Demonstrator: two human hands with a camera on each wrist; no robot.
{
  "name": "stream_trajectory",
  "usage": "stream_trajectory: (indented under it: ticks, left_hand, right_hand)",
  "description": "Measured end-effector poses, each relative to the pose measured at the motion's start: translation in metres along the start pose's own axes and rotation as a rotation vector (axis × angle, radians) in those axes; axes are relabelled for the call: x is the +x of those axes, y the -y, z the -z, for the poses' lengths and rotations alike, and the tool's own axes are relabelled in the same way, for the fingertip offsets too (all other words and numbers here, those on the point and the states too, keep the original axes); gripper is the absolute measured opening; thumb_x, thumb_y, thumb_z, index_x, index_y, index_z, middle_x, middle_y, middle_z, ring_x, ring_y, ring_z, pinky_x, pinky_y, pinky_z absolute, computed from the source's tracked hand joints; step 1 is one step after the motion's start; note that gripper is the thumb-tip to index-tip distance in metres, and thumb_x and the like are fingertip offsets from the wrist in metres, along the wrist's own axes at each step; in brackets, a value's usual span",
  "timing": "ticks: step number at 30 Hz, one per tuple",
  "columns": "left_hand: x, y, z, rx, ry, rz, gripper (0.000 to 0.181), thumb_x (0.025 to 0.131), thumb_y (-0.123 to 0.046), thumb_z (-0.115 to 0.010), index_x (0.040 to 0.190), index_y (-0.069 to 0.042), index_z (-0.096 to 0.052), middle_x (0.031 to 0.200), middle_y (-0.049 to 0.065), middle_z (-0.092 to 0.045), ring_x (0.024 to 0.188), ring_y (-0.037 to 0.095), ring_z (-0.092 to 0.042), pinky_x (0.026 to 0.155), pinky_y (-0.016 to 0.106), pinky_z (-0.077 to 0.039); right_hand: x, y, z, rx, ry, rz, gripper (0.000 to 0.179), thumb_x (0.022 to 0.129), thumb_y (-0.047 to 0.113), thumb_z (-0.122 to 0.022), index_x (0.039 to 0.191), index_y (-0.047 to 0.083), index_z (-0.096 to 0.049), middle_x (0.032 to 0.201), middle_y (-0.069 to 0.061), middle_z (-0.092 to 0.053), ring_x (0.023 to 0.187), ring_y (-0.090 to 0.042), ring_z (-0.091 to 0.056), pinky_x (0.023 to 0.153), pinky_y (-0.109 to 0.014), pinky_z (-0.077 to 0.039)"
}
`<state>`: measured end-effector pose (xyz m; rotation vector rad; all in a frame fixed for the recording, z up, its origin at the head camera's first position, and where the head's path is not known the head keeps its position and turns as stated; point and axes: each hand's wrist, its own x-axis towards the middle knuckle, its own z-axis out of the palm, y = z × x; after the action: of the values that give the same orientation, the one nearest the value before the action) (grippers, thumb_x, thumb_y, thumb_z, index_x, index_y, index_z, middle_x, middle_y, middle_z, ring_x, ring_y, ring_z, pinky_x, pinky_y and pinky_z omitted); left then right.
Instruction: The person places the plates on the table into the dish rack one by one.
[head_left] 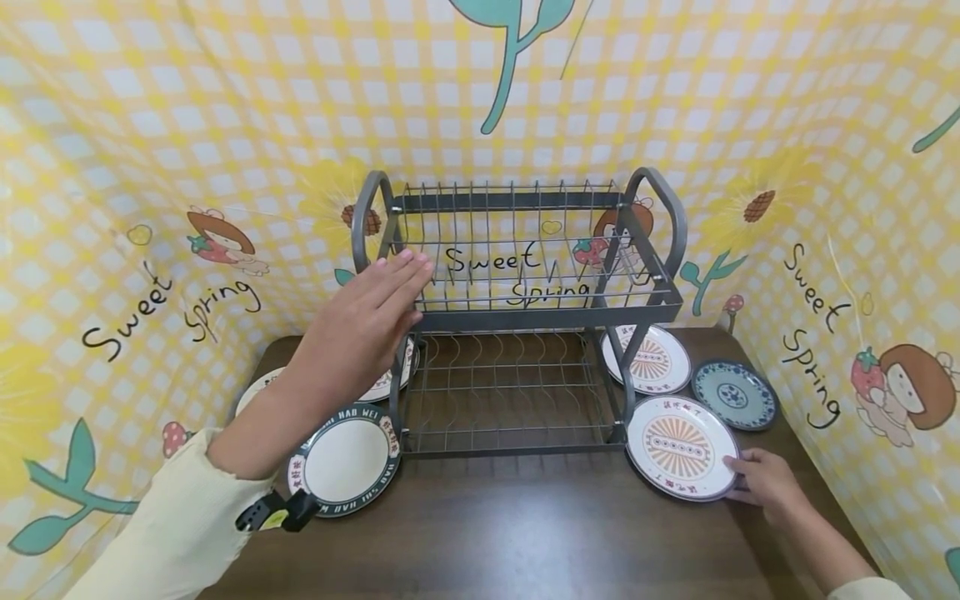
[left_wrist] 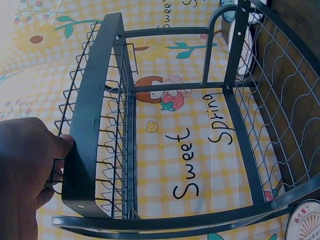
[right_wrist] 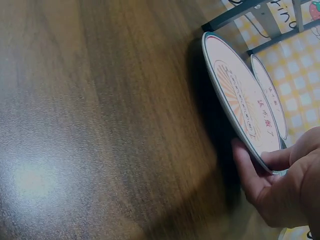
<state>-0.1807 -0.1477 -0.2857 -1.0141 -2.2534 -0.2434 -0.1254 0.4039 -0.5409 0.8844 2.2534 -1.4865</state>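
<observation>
A two-tier dark grey dish rack (head_left: 543, 317) stands in the middle of the table. My left hand (head_left: 367, 312) grips the front left corner of its upper shelf. In the left wrist view the thumb (left_wrist: 62, 146) lies against the flat front bar, with the other fingers by the wires. My right hand (head_left: 765, 479) pinches the right rim of a white plate (head_left: 678, 450) with an orange ray pattern, thumb on top and fingers beneath. The right wrist view shows this plate (right_wrist: 240, 95) tilted, its shadow on the wood below.
A similar ray-patterned plate (head_left: 651, 358) and a blue-patterned plate (head_left: 735, 395) lie behind on the right. Left of the rack lies a green-rimmed plate (head_left: 345, 462), with others partly hidden behind my forearm. Yellow checked cloth (head_left: 480, 100) surrounds the brown wooden table (head_left: 495, 525).
</observation>
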Motion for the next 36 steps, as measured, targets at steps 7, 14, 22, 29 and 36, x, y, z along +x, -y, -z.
stream_trajectory:
  ticks: [7,14,22,29,36]
  left_hand:
    - [0.000,0.000,0.000,-0.002,0.003,0.003,0.052,0.096,-0.006,-0.070,0.145,0.004,-0.054,0.150,0.019,-0.056,0.142,0.034,-0.052,0.121,0.050,-0.042]
    - [0.000,0.000,0.000,-0.002,-0.007,-0.007,0.052,0.096,-0.006,-0.070,0.145,0.005,-0.054,0.150,0.020,-0.056,0.141,0.035,-0.053,0.121,0.050,-0.042]
    - [0.000,0.002,0.000,-0.002,-0.008,-0.014,0.052,0.096,-0.005,-0.070,0.144,0.005,-0.055,0.149,0.019,-0.056,0.141,0.035,-0.053,0.121,0.050,-0.043]
    - [0.001,0.002,0.000,-0.013,-0.016,-0.013,0.052,0.096,-0.004,-0.069,0.145,0.005,-0.054,0.149,0.019,-0.056,0.141,0.035,-0.053,0.121,0.051,-0.043]
    - [0.000,0.002,-0.001,-0.021,-0.010,-0.007,0.050,0.097,-0.005,-0.069,0.144,0.004,-0.055,0.150,0.019,-0.056,0.141,0.035,-0.053,0.122,0.049,-0.041]
  right_hand:
    - [-0.001,0.000,0.002,-0.003,-0.031,0.073,0.051,0.102,0.006,-0.058,0.138,-0.023,-0.038,0.097,-0.020,-0.064,0.076,-0.013,-0.067,0.073,-0.035,-0.066]
    - [-0.005,0.001,0.011,0.018,-0.015,0.097,0.055,0.103,0.011,-0.058,0.141,-0.023,-0.037,0.097,-0.013,-0.067,0.078,-0.008,-0.066,0.075,-0.032,-0.066]
    - [-0.015,0.019,0.027,0.080,0.013,0.158,0.050,0.107,0.017,-0.053,0.137,-0.021,-0.040,0.086,0.005,-0.066,0.076,-0.003,-0.066,0.073,-0.024,-0.064]
    - [-0.025,0.038,0.038,0.138,0.017,0.235,0.027,0.107,0.015,-0.053,0.117,-0.010,-0.050,0.081,0.009,-0.063,0.073,-0.003,-0.066,0.071,-0.021,-0.063]
    - [-0.037,0.053,0.045,0.264,0.051,0.302,0.012,0.104,0.008,-0.056,0.096,0.000,-0.058,0.083,0.007,-0.061,0.074,-0.003,-0.068,0.073,-0.021,-0.064]
